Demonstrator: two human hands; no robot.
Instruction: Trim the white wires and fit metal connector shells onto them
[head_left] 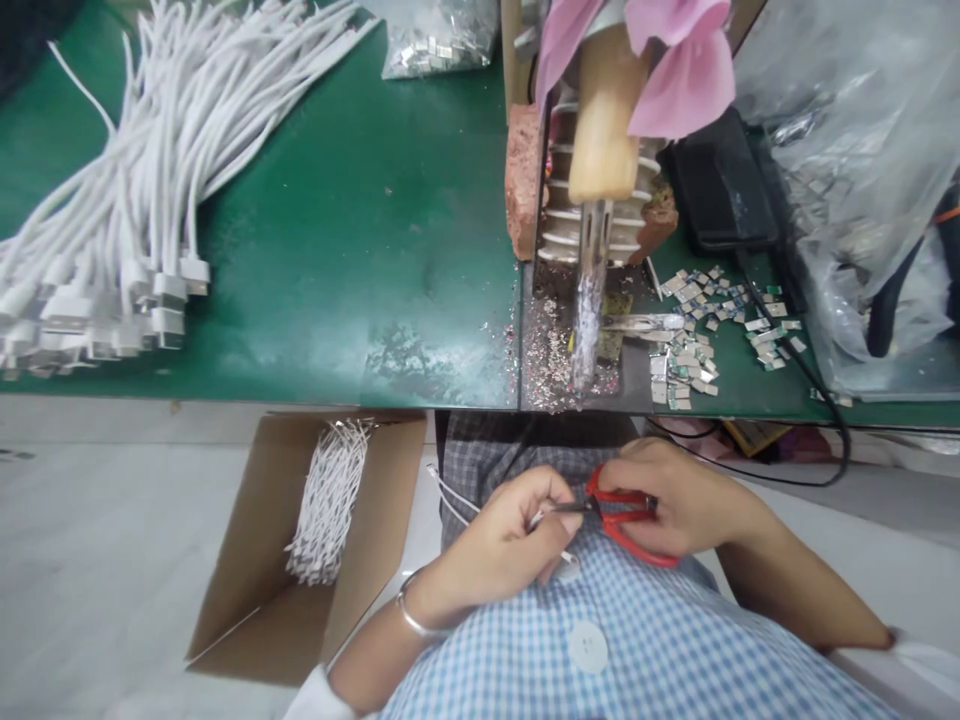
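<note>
My left hand [504, 540] is closed, pinching the end of a thin white cable [448, 492] close to my lap. My right hand [675, 500] is wrapped round the handles of red scissors [622, 515], whose blades point left and meet the cable end at my left fingertips. Both hands sit just below the edge of the green table [360, 260], over my checked shirt.
A big bundle of white USB cables [135, 200] lies at the table's left. A soldering iron with a wooden handle [600, 130] rests on a stand mid-table, with small metal connector parts [705, 330] beside it. A cardboard box [300, 560] holding cut cables stands on the floor at left.
</note>
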